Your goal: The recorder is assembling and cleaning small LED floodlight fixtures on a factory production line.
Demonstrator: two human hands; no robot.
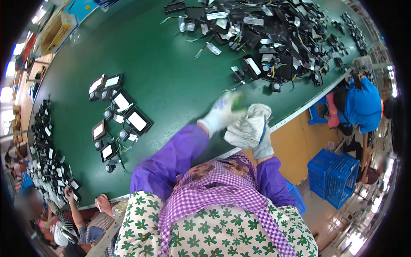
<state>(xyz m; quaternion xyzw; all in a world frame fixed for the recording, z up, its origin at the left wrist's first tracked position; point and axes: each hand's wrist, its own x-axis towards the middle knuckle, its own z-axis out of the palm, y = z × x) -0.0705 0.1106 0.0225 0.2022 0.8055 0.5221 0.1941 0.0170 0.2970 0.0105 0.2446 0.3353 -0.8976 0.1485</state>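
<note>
— At the near edge of the green table point(171, 73), what do we have in hand?

— A crumpled white cloth point(247, 129), bunched in front of the right hand point(263, 147). That hand's fingers are behind the folds, so we cannot tell how firmly they close. The left hand point(226, 110), gloved and marked with green, is just left of the cloth, thumb and fingers spread, pinching nothing that we can see.

— What could go wrong from here?

— We would mind the pale rim point(295, 113) first: the cloth is right by it, and a slack hold could let it slip off the table. We would also watch the coloured wires point(229, 90) beyond the left hand. A trailing fold or a fingertip might snag them and drag the nearest black unit point(251, 67) along. A wide sweep leftward could jostle the units with white panels point(122, 101).

— And what can't we make out?

— The left hand is blurred, so it may or may not be touching the cloth; we wouldn't swear either way. The big heap of black parts point(278, 38) overlaps itself and is cut off at the top, so we can't count the pieces or follow their leads.
</note>
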